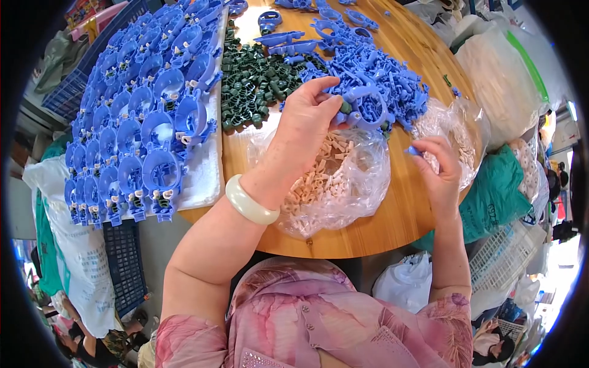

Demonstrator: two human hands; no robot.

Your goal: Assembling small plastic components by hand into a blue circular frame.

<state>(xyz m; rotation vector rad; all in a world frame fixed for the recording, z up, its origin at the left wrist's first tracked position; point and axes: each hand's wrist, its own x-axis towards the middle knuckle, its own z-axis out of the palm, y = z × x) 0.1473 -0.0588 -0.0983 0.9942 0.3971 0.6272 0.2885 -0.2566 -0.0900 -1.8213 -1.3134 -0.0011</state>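
In my left hand (305, 119), raised over the table, a blue plastic ring-shaped part (384, 109) is pinched between thumb and fingers. A small dark green piece (345, 108) sits at the ring's near side, by my thumb. My right hand (443, 168) is lower and further right, apart from the ring, its thumb and fingertips closed on a small blue plastic piece (413, 150). Below the ring lies a clear plastic bag (368, 196) spread under small beige pieces (325, 178). Behind it are a heap of small blue parts (392, 83) and a heap of dark green parts (251, 89).
At left, a white board (205, 184) carries rows of blue ring assemblies (162, 168). Another clear bag with pale pieces (451, 132) lies on the wooden table's (405, 211) right side. Sacks (497, 190) and crates (126, 264) stand around the table.
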